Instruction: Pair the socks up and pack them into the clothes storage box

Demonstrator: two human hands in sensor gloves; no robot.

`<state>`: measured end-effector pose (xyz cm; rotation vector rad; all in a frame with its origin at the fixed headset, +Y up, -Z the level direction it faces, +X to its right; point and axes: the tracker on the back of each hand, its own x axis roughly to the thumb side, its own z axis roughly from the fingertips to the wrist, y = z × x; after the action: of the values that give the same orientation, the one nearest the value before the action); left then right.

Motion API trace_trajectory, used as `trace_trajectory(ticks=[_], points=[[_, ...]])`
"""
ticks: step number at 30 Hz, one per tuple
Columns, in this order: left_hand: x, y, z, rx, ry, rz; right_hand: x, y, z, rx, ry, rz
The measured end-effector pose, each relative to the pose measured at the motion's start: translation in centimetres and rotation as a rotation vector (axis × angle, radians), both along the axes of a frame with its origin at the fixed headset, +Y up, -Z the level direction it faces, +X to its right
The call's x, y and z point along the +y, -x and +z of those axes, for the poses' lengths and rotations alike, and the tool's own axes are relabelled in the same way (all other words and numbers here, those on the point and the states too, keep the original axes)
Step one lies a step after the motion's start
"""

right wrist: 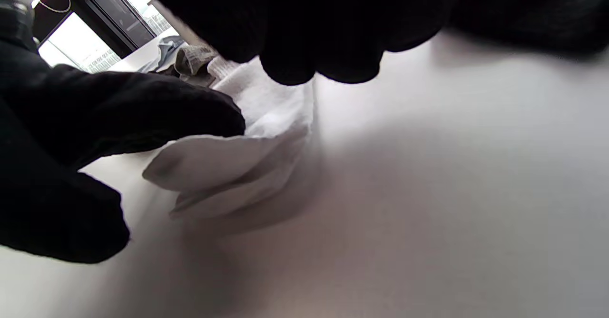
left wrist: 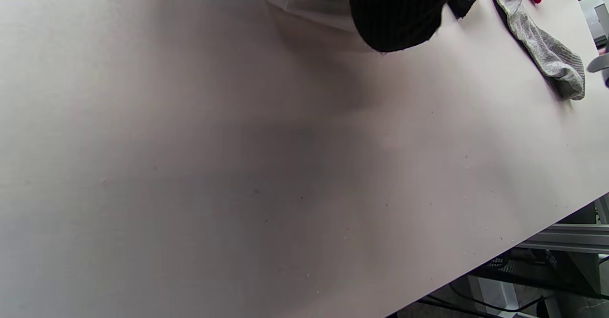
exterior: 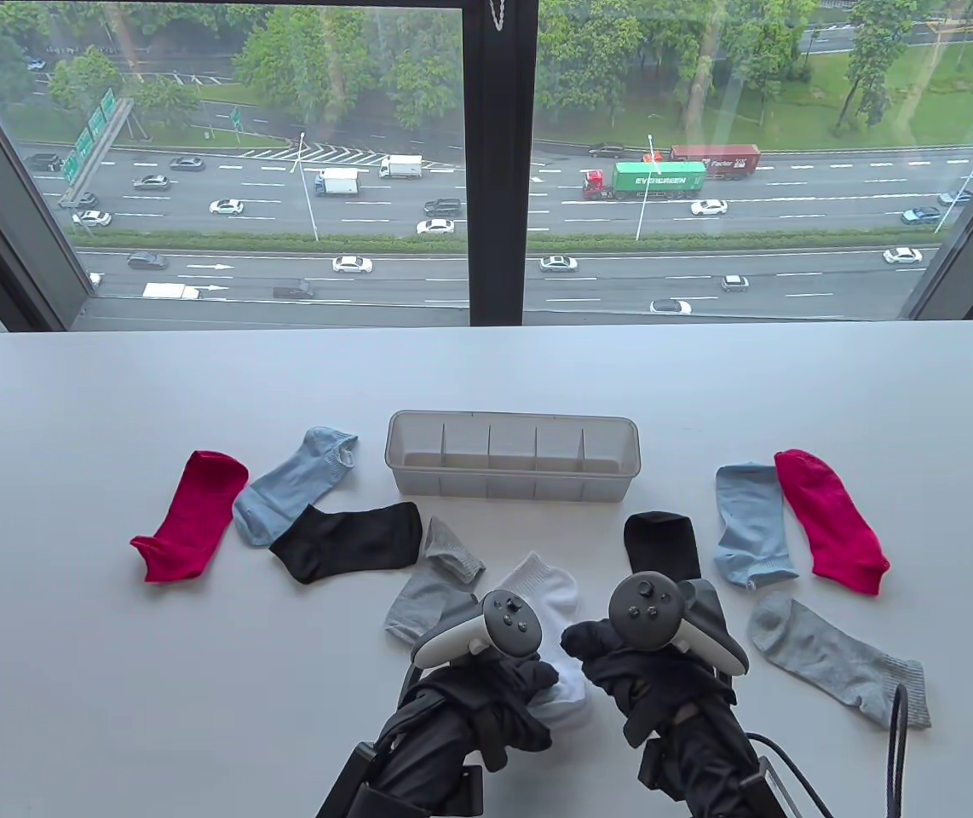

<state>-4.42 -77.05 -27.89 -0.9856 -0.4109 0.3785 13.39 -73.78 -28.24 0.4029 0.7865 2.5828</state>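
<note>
- Table view: a storage box (exterior: 512, 456) with five compartments is seen standing at mid-table, and no sock is seen in any of them, so packing is judged not yet begun. Loose socks are spread to both sides: a red sock (exterior: 190, 516), a blue sock (exterior: 290, 484) and a black sock (exterior: 348, 539) on the left; a second black sock (exterior: 662, 545), a second blue sock (exterior: 751, 527), a second red sock (exterior: 830, 520) and a grey sock (exterior: 840, 660) on the right. Another grey sock (exterior: 435, 588) lies near the middle. White socks (exterior: 550, 596) are worked on at the near edge, under the left hand (exterior: 499, 682) and the right hand (exterior: 623, 660).
- Left wrist view: mostly bare table (left wrist: 238, 189) is shown; a gloved fingertip is seen against white fabric at the top edge.
- Right wrist view: the white fabric is pinched by the left hand and also held from above by the curled fingers (right wrist: 323, 65) of the right hand; a first pair is judged to be in folding, with four pairs left.
</note>
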Motion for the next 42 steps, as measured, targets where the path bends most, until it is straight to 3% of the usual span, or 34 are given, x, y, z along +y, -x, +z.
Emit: trace_trajectory(ticks=[6,10,14,16,19,26,33,42], points=[[-0.8,-0.7,-0.2,0.024,-0.189,-0.106,-1.4,0.8,0.3,0.043,0.104,0.004],[-0.2,-0.5,-0.5,0.103,-0.330,-0.037,-2.5,0.9,0.3,0.026,0.110,0.053],[-0.4,0.4,-1.0,0.189,-0.226,0.093,-2.9,1.1,0.2,-0.042,0.027,0.050],[-0.5,0.6,-1.0,0.231,-0.199,0.141,-3.2,1.1,0.2,-0.136,-0.034,0.027],[-0.7,0.6,-0.9,0.200,-0.166,0.130,-3.4,0.9,-0.1,-0.137,0.031,0.016],[0.1,0.6,-0.9,0.232,-0.316,0.114,-3.5,0.4,-0.2,-0.157,0.099,-0.062],[-0.2,1.0,-1.1,0.227,-0.255,0.159,-3.6,0.5,-0.1,-0.185,0.105,-0.088],[-0.2,1.1,-1.1,0.254,-0.275,0.162,-3.7,0.5,-0.2,-0.190,0.135,-0.104]])
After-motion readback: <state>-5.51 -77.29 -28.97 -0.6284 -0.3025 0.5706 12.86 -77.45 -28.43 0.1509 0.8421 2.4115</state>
